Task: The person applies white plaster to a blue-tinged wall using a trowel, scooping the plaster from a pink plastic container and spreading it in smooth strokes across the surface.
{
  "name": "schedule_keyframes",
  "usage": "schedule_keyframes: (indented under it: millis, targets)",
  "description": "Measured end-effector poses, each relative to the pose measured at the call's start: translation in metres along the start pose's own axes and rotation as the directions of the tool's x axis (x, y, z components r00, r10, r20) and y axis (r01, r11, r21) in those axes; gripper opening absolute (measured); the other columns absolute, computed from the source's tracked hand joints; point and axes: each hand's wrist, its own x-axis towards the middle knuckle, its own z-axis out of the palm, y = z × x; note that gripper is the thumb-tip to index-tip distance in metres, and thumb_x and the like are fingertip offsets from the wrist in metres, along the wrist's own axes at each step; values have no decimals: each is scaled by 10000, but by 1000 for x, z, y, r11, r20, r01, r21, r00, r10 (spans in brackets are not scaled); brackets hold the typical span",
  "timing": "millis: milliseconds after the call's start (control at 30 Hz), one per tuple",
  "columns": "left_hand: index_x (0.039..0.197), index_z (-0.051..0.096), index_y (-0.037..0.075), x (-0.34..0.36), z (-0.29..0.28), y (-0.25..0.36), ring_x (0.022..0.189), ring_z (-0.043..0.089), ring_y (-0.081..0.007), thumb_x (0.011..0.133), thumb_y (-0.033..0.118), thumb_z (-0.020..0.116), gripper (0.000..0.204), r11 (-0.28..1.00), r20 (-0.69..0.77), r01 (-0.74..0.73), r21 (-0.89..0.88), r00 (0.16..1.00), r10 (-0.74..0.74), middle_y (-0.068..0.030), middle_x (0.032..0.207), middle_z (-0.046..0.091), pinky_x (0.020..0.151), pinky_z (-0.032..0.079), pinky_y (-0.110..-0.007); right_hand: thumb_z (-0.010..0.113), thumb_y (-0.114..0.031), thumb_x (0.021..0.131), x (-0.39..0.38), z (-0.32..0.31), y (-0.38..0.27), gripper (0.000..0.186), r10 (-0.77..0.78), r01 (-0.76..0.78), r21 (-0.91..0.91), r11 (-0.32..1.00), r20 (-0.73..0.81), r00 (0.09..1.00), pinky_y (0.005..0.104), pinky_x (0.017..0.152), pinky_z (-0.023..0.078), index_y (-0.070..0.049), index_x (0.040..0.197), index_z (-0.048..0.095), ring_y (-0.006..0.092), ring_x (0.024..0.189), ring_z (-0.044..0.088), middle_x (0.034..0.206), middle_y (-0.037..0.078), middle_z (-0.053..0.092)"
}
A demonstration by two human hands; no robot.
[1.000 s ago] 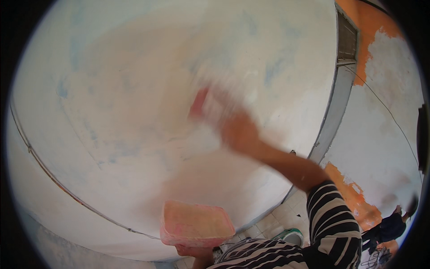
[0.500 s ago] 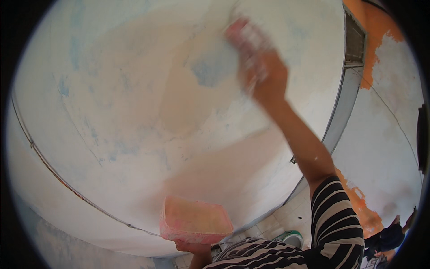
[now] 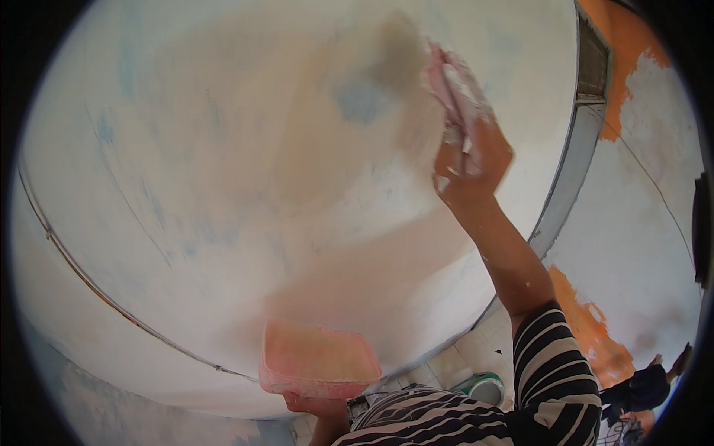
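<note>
My right hand (image 3: 474, 145) is raised toward the patchy white wall (image 3: 245, 171), its arm stretched out. Its fingers are closed round a flat pink piece (image 3: 442, 80) smeared with white; motion blur and the hand hide what kind it is. White paste coats the fingers too. Low down, my left hand (image 3: 316, 405) supports a pink rectangular plastic tub (image 3: 320, 388) from beneath and grips its base. The tub's rim and sides are streaked with pale residue, and its inside looks pinkish-beige.
A cable (image 3: 134, 320) runs along the wall's lower left. To the right are a grey frame (image 3: 558, 186) and a wall with peeling orange paint (image 3: 587, 334). A green-and-white bucket (image 3: 487, 390) stands on the tiled floor (image 3: 476, 353). Another person in dark clothes (image 3: 639, 394) is at the lower right.
My right hand has moved right and slightly down across the wall, turning so the pink piece is more edge-on. The tub in my left hand has shifted slightly left.
</note>
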Motion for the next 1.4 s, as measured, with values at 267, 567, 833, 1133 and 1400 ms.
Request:
schedule_keyframes:
  millis: [267, 567, 833, 1133, 1400]
  targets:
    - [1230, 428, 54, 16, 42, -11, 1016, 543, -240, 951, 449, 284, 505, 978, -42, -93, 189, 994, 102, -89, 1140, 523, 826, 483, -363, 574, -57, 749, -159, 15, -76, 407, -232, 42, 470, 882, 355, 906, 417, 996, 406, -87, 1155, 588, 289, 1241, 473, 1302, 109, 526]
    - [1287, 395, 75, 16, 2, -19, 1102, 496, -267, 898, 576, 304, 640, 990, 106, 128, -59, 987, -121, -108, 1214, 481, 903, 447, -407, 492, -103, 880, -73, -2, 41, 259, 572, -555, 279, 784, 22, 820, 318, 773, 481, 24, 1087, 583, 128, 780, 587, 903, 53, 625]
    - [1282, 390, 61, 16, 19, -17, 1032, 518, -264, 900, 552, 334, 625, 993, -81, 113, 20, 991, -111, -111, 1178, 485, 856, 462, -395, 557, -56, 775, -159, -19, -41, 452, 123, -242, 218, 945, 450, 885, 373, 999, 387, -165, 1212, 585, 215, 1263, 450, 1347, 58, 494]
    - [1275, 405, 59, 15, 7, -17, 1096, 481, -249, 921, 505, 340, 574, 987, 57, 153, -52, 987, -150, -97, 1200, 482, 902, 432, -379, 500, 69, 776, -115, 18, -9, 448, 405, -467, 482, 742, 233, 884, 309, 804, 515, -33, 1210, 542, 300, 1203, 503, 1268, 168, 540]
    - [1270, 418, 59, 20, 8, -33, 1100, 498, -257, 921, 493, 296, 570, 988, 94, 148, -40, 985, -144, -94, 1236, 469, 898, 443, -389, 501, -160, 928, -184, -55, -84, 515, 826, -714, 687, -134, 475, 303, 407, 1050, 350, -12, 1375, 294, 262, 1264, 417, 1375, 130, 407]
